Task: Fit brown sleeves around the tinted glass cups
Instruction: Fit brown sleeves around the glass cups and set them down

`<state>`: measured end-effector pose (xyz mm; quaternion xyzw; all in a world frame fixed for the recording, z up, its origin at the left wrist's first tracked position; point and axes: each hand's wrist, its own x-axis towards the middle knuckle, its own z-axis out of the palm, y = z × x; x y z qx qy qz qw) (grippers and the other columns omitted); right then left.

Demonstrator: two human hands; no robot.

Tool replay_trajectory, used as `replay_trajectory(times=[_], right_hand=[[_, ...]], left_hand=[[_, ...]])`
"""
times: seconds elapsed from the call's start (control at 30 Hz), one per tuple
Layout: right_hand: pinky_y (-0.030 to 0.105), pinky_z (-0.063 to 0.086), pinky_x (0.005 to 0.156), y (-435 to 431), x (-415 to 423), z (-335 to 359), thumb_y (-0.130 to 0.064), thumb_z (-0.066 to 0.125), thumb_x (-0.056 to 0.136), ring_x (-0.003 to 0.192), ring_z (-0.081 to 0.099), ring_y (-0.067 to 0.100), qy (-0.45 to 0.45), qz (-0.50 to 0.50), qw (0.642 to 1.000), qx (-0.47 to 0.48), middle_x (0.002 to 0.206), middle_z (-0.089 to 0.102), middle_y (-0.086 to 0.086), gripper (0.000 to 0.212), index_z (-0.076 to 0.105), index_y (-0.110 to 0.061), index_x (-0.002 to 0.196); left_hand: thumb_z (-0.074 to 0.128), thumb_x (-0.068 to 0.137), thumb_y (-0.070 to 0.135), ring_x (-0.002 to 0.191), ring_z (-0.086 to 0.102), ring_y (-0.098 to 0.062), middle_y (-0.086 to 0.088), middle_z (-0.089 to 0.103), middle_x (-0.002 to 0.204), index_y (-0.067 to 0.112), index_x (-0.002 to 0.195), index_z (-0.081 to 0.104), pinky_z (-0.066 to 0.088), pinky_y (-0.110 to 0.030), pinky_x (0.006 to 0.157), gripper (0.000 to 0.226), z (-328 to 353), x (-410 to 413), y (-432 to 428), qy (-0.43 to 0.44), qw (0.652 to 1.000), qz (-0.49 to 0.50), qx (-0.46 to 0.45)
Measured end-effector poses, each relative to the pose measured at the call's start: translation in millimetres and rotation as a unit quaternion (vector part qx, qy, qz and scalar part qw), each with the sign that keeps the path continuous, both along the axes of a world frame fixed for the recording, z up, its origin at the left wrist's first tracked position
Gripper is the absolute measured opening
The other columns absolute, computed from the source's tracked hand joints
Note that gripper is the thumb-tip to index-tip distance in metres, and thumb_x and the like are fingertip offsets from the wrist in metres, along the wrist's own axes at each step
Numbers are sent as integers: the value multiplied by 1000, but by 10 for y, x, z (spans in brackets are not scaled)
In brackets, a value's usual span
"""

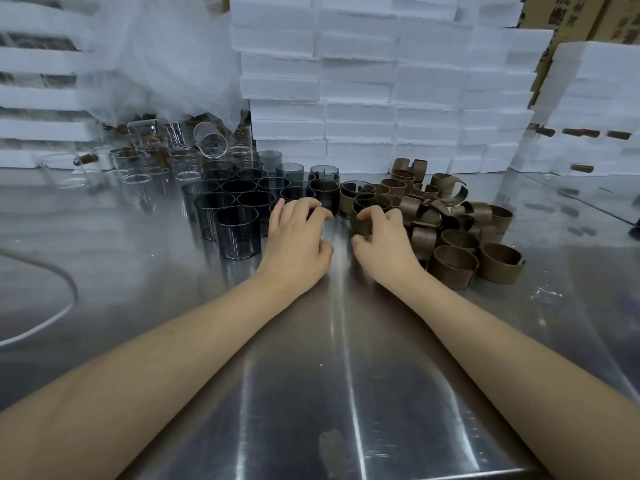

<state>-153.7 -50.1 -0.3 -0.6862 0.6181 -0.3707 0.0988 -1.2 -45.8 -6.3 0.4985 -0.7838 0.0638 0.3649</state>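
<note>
Fingers (373, 213) of the right hand (384, 245) pinch a brown open-ring sleeve (361, 226). The left hand (298, 239) curls its fingers over a smoky tinted glass cup (325, 221), apparently steadying it at the middle of the steel bench (311, 375) for fitting.

The steel bench (346, 393) is streaked with glare, and a white cable (52, 306) loops across its left side. Clear glass cups (145, 161) crowd the back left, one tipped over, under a sheet of gauzy white wrap (166, 57). White foam slabs (381, 81) are stacked high along the back, with cardboard boxes (571, 12) behind them at the right.
</note>
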Motion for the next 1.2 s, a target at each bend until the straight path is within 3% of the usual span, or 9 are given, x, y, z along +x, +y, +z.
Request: replay_trajectory(times=[0.13,0.33,0.5,0.63,0.83,0.93,1.07,1.2], right_hand=[[20,35,92,-35,-22,-29,-13,54,90,109,46,25,-5,-15,999,30,128,24,10,44,43,-10,133],[31,34,106,-85,-28,-47,-17,57,90,125,43,29,26,-6,999,39,138,28,11,52,43,-9,140],[29,23,112,-153,-59,-12,-19,54,93,143,27,25,84,23,995,58,155,28,14,50,46,-8,141],[28,34,102,-137,-57,-30,-18,54,93,127,48,23,86,52,994,49,136,54,11,44,52,-8,136],[30,37,105,-103,-45,-20,-19,60,89,127,49,21,66,100,991,65,139,53,8,57,42,-15,143],[28,40,103,-82,-23,-37,-23,68,84,124,51,18,47,134,989,47,135,55,5,61,44,-14,140],[15,40,87,-80,-29,-50,-35,78,77,111,56,6,-16,147,988,46,119,60,-11,62,50,-20,130],[6,40,82,-86,-70,-44,-31,82,74,97,58,-8,-56,113,992,13,111,62,-13,64,52,-17,129]], left_hand=[[58,82,7,131,39,-27,-9,48,136,9,124,60,14,-36,116,42,9,-8,12,4,1000,-8,10],[57,83,5,130,39,-28,-9,45,138,9,123,60,15,-33,114,41,20,-14,19,22,999,-20,23],[56,84,0,129,40,-26,-11,47,135,6,123,60,21,-30,112,39,35,-22,37,39,995,-79,39],[60,89,6,136,29,-21,-10,40,142,6,136,50,19,-25,115,48,56,-14,24,80,992,-85,52],[57,98,29,140,27,-17,-2,26,151,15,149,30,21,-23,108,60,79,45,-89,246,950,-38,190],[60,95,34,135,38,-16,0,22,149,12,151,26,30,-28,114,70,77,47,-107,261,937,-53,226],[63,94,29,130,41,-12,1,28,139,6,151,29,31,-24,113,70,57,23,-106,247,936,-79,237],[66,93,19,126,44,-7,1,39,139,7,145,41,36,-13,105,59,81,34,-76,291,916,-138,241]])
